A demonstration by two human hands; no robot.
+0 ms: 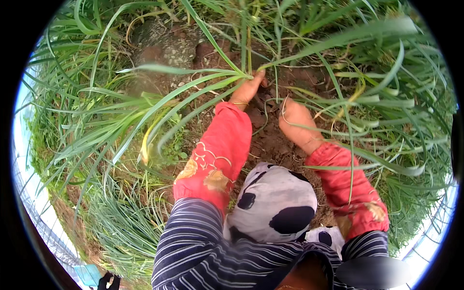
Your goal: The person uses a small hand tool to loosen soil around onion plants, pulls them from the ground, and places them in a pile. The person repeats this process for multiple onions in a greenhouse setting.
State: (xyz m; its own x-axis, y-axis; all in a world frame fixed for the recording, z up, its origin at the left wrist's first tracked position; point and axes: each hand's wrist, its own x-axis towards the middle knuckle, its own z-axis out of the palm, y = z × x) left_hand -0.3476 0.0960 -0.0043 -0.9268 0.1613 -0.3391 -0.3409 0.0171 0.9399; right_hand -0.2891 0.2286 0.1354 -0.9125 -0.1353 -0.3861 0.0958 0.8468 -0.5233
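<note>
My left hand is closed around the base of a long-leaved green plant whose leaves fan out to the left and upward. Part of its fingers is hidden behind the stems. To the right, my right hand is low over the brown soil, its fingers curled, with a thin pale strand across them; whether it grips anything is hidden. Red patterned sleeve covers are on both forearms.
Dense long-leaved plants stand to the right and along the top. More leaves lie massed at the lower left. A spotted cloth covers a knee below my hands. A light-blue container is at the bottom left.
</note>
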